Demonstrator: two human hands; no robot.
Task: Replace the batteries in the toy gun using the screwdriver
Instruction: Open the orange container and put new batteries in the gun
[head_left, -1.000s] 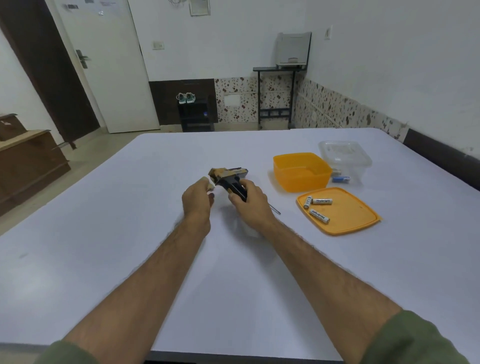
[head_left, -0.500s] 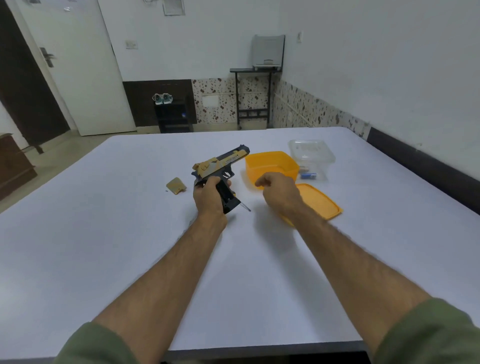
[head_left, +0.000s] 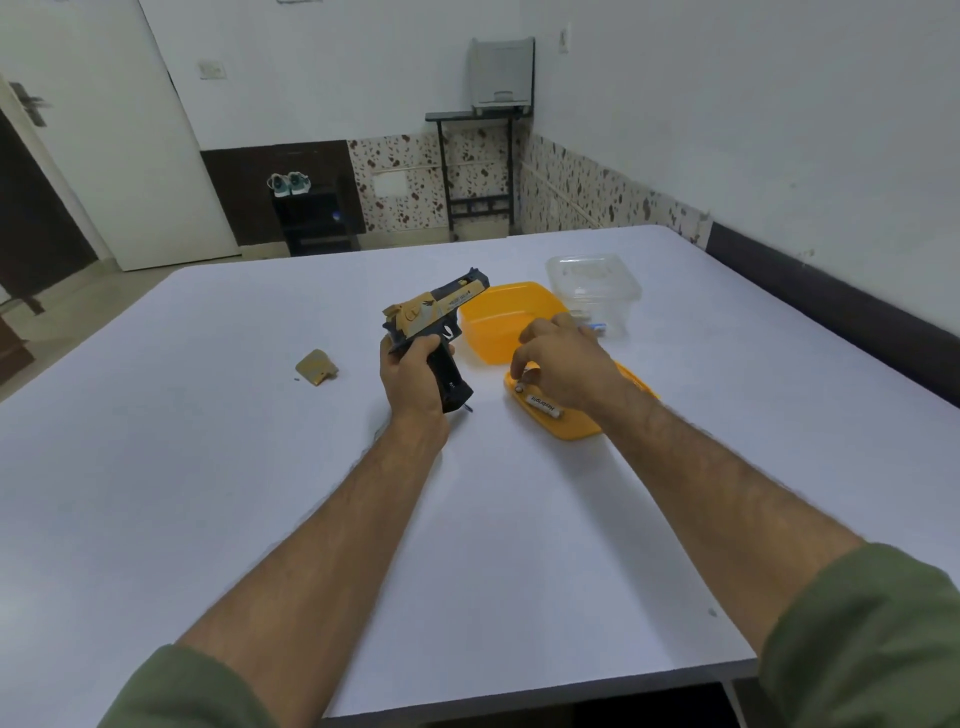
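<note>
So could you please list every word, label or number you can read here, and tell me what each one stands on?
"Hexbright", as best it reads: black print on the white battery lying on the orange lid.
Toy gun slide: a line of small print, too blurred to read.
Toy gun grip: a small pale mark, too small to read.
Second battery at the right hand fingertips: no print shows.
</note>
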